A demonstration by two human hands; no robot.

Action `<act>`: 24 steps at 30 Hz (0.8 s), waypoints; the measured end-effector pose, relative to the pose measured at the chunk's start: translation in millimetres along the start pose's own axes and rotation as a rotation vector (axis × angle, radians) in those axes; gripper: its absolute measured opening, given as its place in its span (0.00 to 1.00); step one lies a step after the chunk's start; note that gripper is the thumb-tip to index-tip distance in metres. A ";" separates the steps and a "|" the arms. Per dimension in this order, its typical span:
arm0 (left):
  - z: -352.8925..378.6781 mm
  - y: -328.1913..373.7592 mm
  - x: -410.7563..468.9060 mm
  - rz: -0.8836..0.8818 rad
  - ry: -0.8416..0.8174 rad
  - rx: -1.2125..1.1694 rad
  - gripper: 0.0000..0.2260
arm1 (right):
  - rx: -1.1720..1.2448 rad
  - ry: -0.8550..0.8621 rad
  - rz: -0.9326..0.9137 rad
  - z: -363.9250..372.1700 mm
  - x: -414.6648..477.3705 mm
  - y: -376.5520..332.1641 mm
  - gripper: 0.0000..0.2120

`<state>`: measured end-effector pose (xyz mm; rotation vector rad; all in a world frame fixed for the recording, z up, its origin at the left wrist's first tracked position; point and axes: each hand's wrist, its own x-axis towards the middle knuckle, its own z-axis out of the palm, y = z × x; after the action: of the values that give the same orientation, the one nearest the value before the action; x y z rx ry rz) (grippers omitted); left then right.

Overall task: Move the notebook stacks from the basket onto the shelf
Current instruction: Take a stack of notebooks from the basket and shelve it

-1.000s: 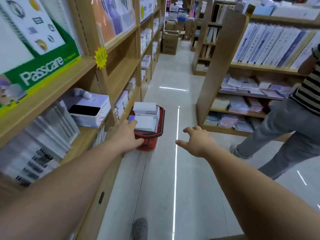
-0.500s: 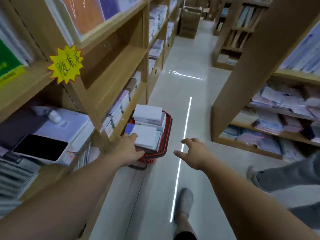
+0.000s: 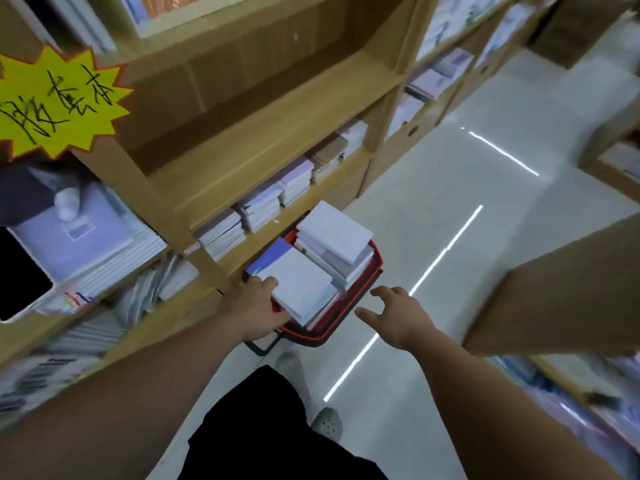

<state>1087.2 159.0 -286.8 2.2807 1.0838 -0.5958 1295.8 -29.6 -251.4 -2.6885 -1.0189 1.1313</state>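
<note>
Left hand [image 3: 258, 308] is resting against the near-left corner of the near notebook stack [image 3: 299, 284], thumb lying on the top cover, fingers hidden below the edge; whether they are clamping it cannot be told. Right hand [image 3: 394, 315] is hovering just beside the red basket [image 3: 375, 263], fingers spread apart, holding nothing.

Head view, the only one: the basket is sitting on the floor against the foot of the shelving. Two stacks are lying in it, the near one and the far notebook stack [image 3: 337, 239], touching, long axes running diagonally away toward upper right. The near stack is lying directly ahead of both hands, the left being nearer. The right hand is judged to need to close on the stack's right edge before lifting. One bare shelf board [image 3: 263, 129] is standing up and left of the basket, the likely destination.
</note>
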 end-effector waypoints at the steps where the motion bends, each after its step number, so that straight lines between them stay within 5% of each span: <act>1: 1.2 2.4 11.5 -0.012 -0.002 -0.022 0.36 | -0.015 -0.011 -0.015 -3.9 14.3 -0.7 0.34; 9: 11.2 0.1 104.1 -0.247 -0.102 -0.254 0.34 | -0.123 -0.218 -0.081 -36.3 144.9 -27.2 0.28; 14: 19.8 -8.1 132.3 -0.409 -0.113 -0.380 0.36 | -0.182 -0.319 -0.119 -30.7 212.8 -43.7 0.33; 24: 65.2 41.1 181.6 -0.936 0.164 -0.920 0.31 | -0.445 -0.610 -0.444 -17.1 354.6 -45.1 0.33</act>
<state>1215.0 197.6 -432.1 0.9758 1.9806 -0.1378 1464.5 219.0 -445.7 -2.1927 -2.0418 1.8265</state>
